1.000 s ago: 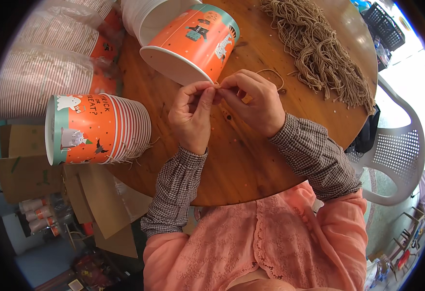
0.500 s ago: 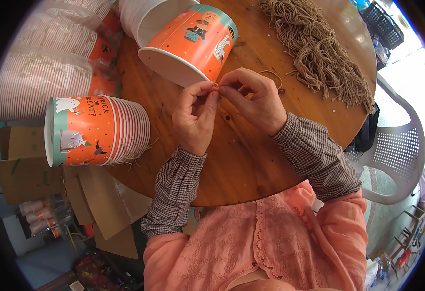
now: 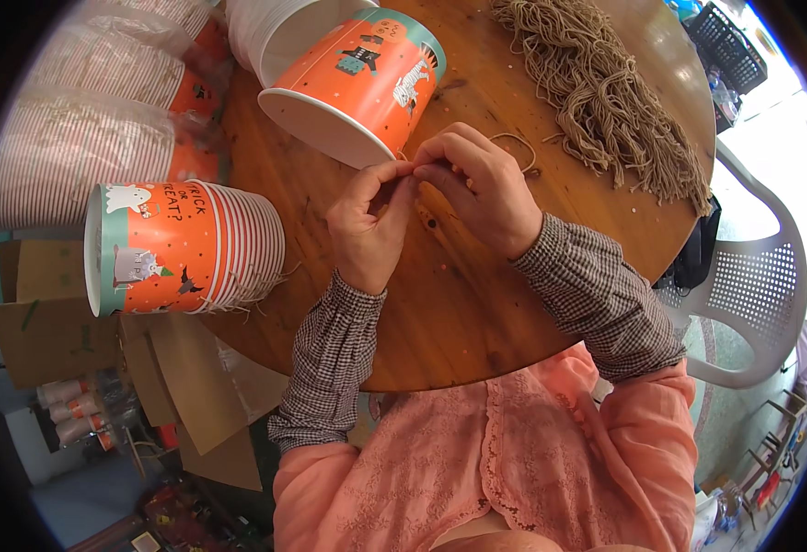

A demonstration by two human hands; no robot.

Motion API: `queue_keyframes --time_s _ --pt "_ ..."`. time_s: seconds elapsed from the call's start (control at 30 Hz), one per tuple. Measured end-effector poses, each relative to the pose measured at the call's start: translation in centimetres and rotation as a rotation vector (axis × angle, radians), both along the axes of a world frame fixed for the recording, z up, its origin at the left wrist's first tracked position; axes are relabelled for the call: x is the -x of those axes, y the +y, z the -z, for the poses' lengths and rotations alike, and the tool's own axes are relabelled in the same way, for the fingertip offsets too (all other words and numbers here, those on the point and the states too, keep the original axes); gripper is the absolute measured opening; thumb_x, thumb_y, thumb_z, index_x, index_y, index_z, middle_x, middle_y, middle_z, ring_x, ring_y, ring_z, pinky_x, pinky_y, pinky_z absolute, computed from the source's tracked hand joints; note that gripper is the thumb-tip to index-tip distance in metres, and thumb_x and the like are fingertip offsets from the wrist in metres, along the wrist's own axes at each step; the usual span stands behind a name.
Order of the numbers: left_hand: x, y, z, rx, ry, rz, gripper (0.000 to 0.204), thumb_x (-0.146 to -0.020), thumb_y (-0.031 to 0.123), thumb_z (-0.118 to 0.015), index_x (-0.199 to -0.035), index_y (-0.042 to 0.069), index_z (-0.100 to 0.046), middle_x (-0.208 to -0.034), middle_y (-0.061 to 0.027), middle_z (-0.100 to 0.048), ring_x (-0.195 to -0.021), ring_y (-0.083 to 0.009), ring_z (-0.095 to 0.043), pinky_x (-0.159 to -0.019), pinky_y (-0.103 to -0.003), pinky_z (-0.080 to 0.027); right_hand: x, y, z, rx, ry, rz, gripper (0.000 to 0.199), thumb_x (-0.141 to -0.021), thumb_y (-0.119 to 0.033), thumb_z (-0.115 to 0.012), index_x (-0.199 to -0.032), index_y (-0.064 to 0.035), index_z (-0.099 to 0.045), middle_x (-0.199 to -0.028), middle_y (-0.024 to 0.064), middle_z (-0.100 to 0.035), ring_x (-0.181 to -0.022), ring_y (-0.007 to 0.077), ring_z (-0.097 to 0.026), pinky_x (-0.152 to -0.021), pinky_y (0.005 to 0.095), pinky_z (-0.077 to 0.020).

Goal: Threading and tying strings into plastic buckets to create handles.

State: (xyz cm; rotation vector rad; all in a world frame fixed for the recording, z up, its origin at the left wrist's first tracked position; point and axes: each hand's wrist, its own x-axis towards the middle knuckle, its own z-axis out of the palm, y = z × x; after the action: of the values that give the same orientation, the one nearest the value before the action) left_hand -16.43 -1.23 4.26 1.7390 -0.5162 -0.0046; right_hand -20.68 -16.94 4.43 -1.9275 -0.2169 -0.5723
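Note:
An orange paper bucket (image 3: pixel 334 97) with a teal band and Halloween figures lies on its side, its white rim toward me. Right at that rim, my left hand (image 3: pixel 365 230) and my right hand (image 3: pixel 488 198) meet, thumbs and forefingers pinched together on a thin tan cord. The pinched part is mostly hidden by the fingers. A loop of the cord (image 3: pixel 527 149) shows on the table beyond my right hand. A thick bundle of tan cords (image 3: pixel 597 97) lies farther off to the right.
Nested orange buckets (image 3: pixel 178 244) lie on the left of the round wooden table (image 3: pixel 449 322). Bagged bucket stacks (image 3: pixel 81 138) stand beyond them, with white containers (image 3: pixel 270 37) at the back. Cardboard boxes (image 3: pixel 196 382) sit below left; a perforated grey chair (image 3: pixel 753 285) is at the right.
The bucket has rolled slightly and shifted a little left. My hands stay together at its rim, the fingertips drawn closer and covering more of the cord.

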Motion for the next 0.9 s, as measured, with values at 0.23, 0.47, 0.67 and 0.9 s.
queue_keyframes --time_s 0.23,0.47,0.67,0.9 --pt "-0.4 0.1 -0.5 -0.126 -0.274 0.033 0.010 -0.086 -0.001 -0.065 -0.096 -0.001 -0.065 -0.090 -0.0055 -0.063 -0.076 -0.0096 -0.061 -0.064 -0.023 -0.050 -0.1 -0.2 0.1 0.029 -0.053 0.034 0.010 -0.088 -0.008 -0.065 -0.094 -0.0016 -0.061 -0.091 0.0054 -0.060 -0.075 0.0143 -0.059 -0.065 0.0269 -0.0492" --pt "-0.3 0.5 -0.6 0.149 0.115 0.014 0.015 -0.094 0.009 -0.058 -0.101 -0.003 -0.064 -0.088 -0.0037 -0.065 -0.074 -0.0079 -0.058 -0.069 -0.022 -0.048 -0.9 -0.6 0.5 -0.478 0.234 -0.162 0.018 -0.087 -0.014 -0.068 -0.099 -0.0018 -0.064 -0.088 0.0018 -0.066 -0.072 0.0063 -0.057 -0.064 0.0240 -0.0487" --pt "-0.1 0.4 -0.9 0.191 0.208 0.050 0.016 -0.094 0.010 -0.060 -0.102 -0.003 -0.064 -0.088 -0.0046 -0.066 -0.073 -0.0091 -0.059 -0.068 -0.022 -0.049 -0.7 0.0 0.5 -0.407 0.244 -0.157 0.014 -0.086 -0.011 -0.069 -0.096 -0.0018 -0.065 -0.087 0.0003 -0.065 -0.075 0.0046 -0.057 -0.064 0.0213 -0.0479" --pt "0.0 0.2 -0.7 0.248 0.212 0.035 0.011 -0.093 0.008 -0.061 -0.098 -0.002 -0.063 -0.087 -0.0027 -0.066 -0.070 -0.0040 -0.057 -0.062 -0.017 -0.046 0.1 0.2 -0.1 -0.145 0.082 -0.057 0.012 -0.084 -0.009 -0.069 -0.091 -0.0015 -0.063 -0.089 0.0042 -0.061 -0.076 0.0112 -0.060 -0.063 0.0240 -0.0482"
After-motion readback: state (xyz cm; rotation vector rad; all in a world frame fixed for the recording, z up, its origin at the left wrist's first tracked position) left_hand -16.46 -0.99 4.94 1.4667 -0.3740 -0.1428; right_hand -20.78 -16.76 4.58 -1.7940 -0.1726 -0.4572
